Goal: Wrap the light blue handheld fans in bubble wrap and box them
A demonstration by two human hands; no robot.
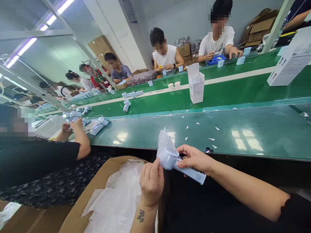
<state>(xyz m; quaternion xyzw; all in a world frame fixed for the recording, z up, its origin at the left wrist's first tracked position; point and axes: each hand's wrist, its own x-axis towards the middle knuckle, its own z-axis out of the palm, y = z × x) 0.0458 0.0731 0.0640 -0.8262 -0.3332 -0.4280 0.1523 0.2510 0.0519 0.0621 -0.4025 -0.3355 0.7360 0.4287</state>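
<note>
My right hand (190,158) is closed around the handle of a light-blue handheld device (191,173) with a round, cup-like head. A clear plastic bag (165,142) covers part of that head and stands up above it. At the head's lower left, my left hand (152,181) pinches the edge of the bag between thumb and fingers. Both hands are just in front of the table edge. Under and left of my left hand is an open cardboard box (97,184) filled with clear plastic bags (116,194).
A green worktable (150,132) with white paper scraps lies ahead, beside a green conveyor (160,100). On the conveyor stand an open white box (196,87) and more blue devices (126,105). A co-worker (36,152) sits close on my left; several people work across the line.
</note>
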